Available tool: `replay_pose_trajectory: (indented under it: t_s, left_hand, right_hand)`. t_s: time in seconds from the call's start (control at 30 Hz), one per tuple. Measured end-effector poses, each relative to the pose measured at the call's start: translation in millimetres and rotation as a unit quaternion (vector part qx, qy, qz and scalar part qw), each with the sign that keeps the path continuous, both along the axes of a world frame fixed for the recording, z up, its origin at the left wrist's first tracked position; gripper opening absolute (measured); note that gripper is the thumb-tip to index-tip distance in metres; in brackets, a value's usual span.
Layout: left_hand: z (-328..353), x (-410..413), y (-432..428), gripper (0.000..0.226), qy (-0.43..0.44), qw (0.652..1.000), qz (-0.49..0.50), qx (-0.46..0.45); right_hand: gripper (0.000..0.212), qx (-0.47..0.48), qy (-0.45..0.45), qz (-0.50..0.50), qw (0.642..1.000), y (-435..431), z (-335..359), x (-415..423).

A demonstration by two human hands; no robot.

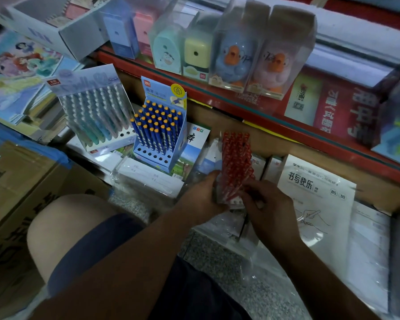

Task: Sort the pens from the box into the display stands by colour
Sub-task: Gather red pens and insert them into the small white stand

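A display stand of red pens [237, 162] stands tilted between my two hands. My left hand [203, 199] grips its left side, thumb along the edge. My right hand [267, 204] curls round its lower right, fingers among the red pens. To the left stands a blue display stand [159, 155] full of blue pens with orange caps [158, 125], with an empty front row of holes. Further left is a pale stand [116, 142] of teal and grey pens [97, 116].
A red shelf edge [240, 105] runs above, carrying boxed pencil sharpeners [231, 54]. Wrapped notebooks [319, 199] lie to the right and under the stands. A cardboard carton [21, 199] sits at the left beside my knee [62, 232]. Speckled floor shows below.
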State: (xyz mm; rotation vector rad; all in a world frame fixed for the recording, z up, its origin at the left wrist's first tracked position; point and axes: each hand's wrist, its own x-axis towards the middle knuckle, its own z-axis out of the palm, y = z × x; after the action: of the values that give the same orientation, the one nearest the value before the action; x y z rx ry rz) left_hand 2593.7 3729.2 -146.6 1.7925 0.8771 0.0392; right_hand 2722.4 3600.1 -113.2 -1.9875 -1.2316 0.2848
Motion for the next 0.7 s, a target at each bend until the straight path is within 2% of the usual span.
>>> replay_pose_trajectory:
  t_s: [0.17, 0.37, 0.53, 0.7]
  left_hand:
    - [-5.4, 4.2, 2.0, 0.061, -0.021, 1.000, 0.006, 0.011]
    - [-13.9, 2.6, 6.0, 0.067, -0.036, 0.999, 0.005, -0.008]
    - [-16.2, 1.3, 6.7, 0.072, -0.037, 0.999, 0.000, 0.007]
    - [-16.0, -2.4, 4.3, 0.068, -0.027, 0.999, -0.014, 0.020]
  right_hand:
    - [0.028, 0.008, -0.015, 0.000, 1.000, 2.0, -11.7, 0.0]
    - [0.019, 0.001, -0.079, 0.036, 0.996, 4.1, -27.7, -1.6]
    - [0.024, -0.027, -0.024, 0.042, 0.998, 5.2, -16.5, 0.0]
    - [0.030, -0.043, 0.023, 0.019, 0.999, -6.1, 1.5, 8.7]
